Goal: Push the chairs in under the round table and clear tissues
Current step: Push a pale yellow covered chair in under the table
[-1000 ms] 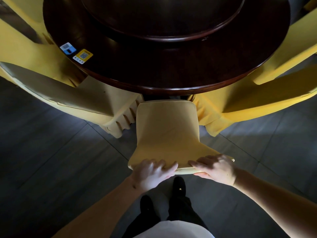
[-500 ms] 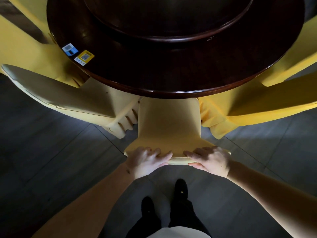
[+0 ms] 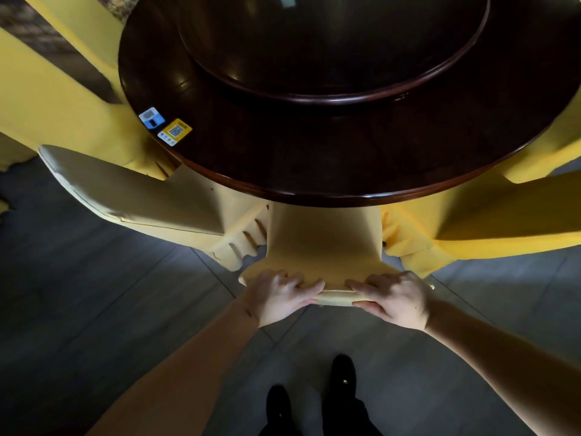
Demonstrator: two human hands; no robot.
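Observation:
A yellow-covered chair stands straight ahead of me, its seat hidden under the dark round table. Only its backrest shows below the table's rim. My left hand grips the left part of the backrest's top edge. My right hand grips the right part, fingers over the top and thumb beneath. On the table sits a raised round turntable. No tissues show on the visible part of the table.
More yellow-covered chairs flank mine: one at the left and one at the right, others further back on both sides. Two small cards, blue and yellow, lie near the table's left rim. Grey floor tiles and my black shoes lie below.
Both hands have pushed the chair forward. Its seat, visible a second ago, has slid under the table's rim, and I have stepped closer to the table.

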